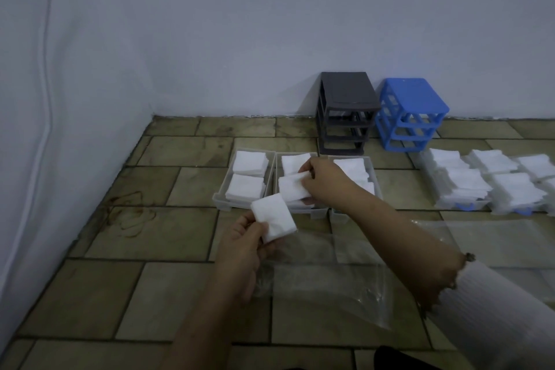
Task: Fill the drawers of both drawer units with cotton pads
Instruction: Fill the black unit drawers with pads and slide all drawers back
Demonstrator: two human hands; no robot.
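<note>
A tiled floor (168, 288) fills the lower part of the frame and meets a pale wall (210, 24) that takes up the upper half. At the foot of the wall, right of centre, a grey drawer unit (345, 111) and a blue drawer unit (413, 114) stand just beside each other, their slots without drawers. In front of the grey one, three grey drawers sit side by side on the floor: the left drawer (220, 189) holds two stacks of white cotton pads (246, 174), the middle drawer (274, 180) and the right drawer (375, 180) hold pads too. At the right edge of the frame lie more stacks of pads (495, 183), some resting on blue drawers (465, 206) of which only the handles show. A clear plastic bag (345, 279) lies crumpled on the tiles in the lower centre.

The right hand (326, 182) reaches over the middle drawer, fingers curled on a stack of pads (292, 188) in its near half. The left hand (244, 245), nearer the camera, pinches a second stack of pads (274, 216) between thumb and fingers, held tilted above the floor, just in front of the drawers.
</note>
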